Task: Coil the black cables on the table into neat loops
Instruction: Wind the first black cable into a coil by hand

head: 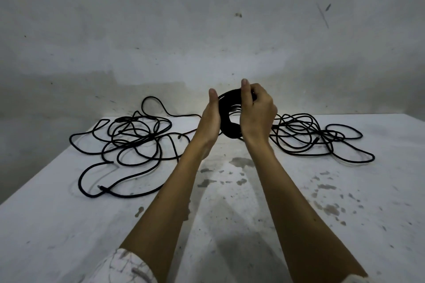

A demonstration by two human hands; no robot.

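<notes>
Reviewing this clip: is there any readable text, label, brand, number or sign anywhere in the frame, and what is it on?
None can be read.
Coiled cable, held between the left hand and the right hand: no print visible.
Loose cables on the left and on the right: no markings visible.
Table and wall: only stains and scuffs, no writing.
Sleeve: irregular dark lines, no letters.

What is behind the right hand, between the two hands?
A tight coil of black cable, held up between the left hand and the right hand. Its left and lower arcs show; the right hand covers its right part, and how the fingers there hold it stays hidden.
</notes>
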